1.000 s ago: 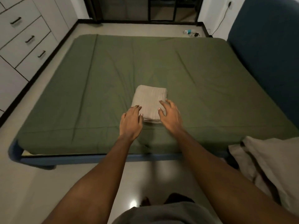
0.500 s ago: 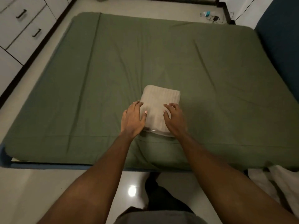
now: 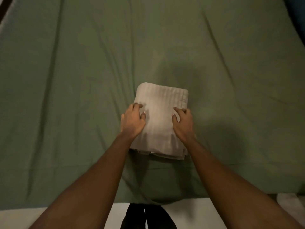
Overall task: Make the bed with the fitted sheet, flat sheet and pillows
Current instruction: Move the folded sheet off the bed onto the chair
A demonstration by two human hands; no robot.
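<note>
- The folded flat sheet point(image 3: 162, 98), a beige, faintly striped bundle of stacked layers, lies on the green fitted sheet point(image 3: 74, 80) that covers the bed.
- The fitted sheet spreads out on every side of the folded flat sheet and shows long, soft creases running away from it towards the far edge.
- The left hand point(image 3: 132, 121) sits on the left side of the folded flat sheet, about halfway along it. Its fingers are curled over that edge and its thumb presses on the top face, so it grips the cloth.
- The right hand point(image 3: 183, 123) sits on the right side of the folded flat sheet, level with the other hand. Its fingers are bent down onto the top layer and the thumb lies close beside them, pinching the cloth.
- The near end of the folded flat sheet shows loose layered edges between the two forearms.
- Nearer than the folded flat sheet, past the bed's edge, lies a strip of pale floor point(image 3: 24, 219) with the person's dark legs point(image 3: 145, 217) on it.
- Far to the right of the folded flat sheet, in the upper corner, a dark blue headboard point(image 3: 297, 15) shows.
</note>
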